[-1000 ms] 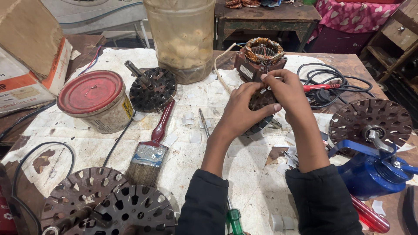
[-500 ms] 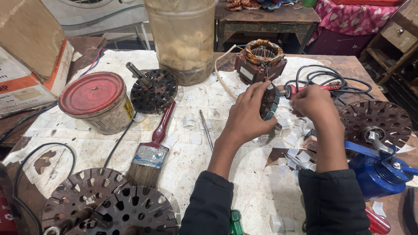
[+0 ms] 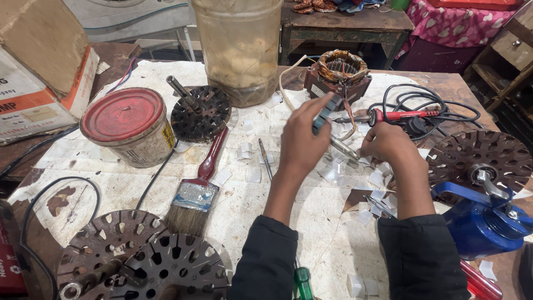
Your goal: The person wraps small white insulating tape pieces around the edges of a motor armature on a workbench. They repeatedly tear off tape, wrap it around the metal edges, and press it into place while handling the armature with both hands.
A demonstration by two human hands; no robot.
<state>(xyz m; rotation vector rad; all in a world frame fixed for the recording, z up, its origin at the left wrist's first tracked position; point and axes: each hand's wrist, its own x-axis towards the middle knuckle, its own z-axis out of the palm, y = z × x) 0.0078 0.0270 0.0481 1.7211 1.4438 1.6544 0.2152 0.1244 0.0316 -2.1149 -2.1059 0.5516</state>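
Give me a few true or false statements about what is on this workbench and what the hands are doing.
1. The left hand holds a small dark part. True.
2. The paintbrush has a blue handle. False: the handle is red.
3. The tin has a red lid. True.
4. The soldering iron is in the right hand. False: it lies on the table beyond that hand.
5. The copper-wound coil is next to the big jar. True.

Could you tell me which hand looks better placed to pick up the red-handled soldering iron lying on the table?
The right hand, probably. It rests just below the soldering iron, with its fingers at a metal shaft, while the left hand is farther off and already holds a small dark part.
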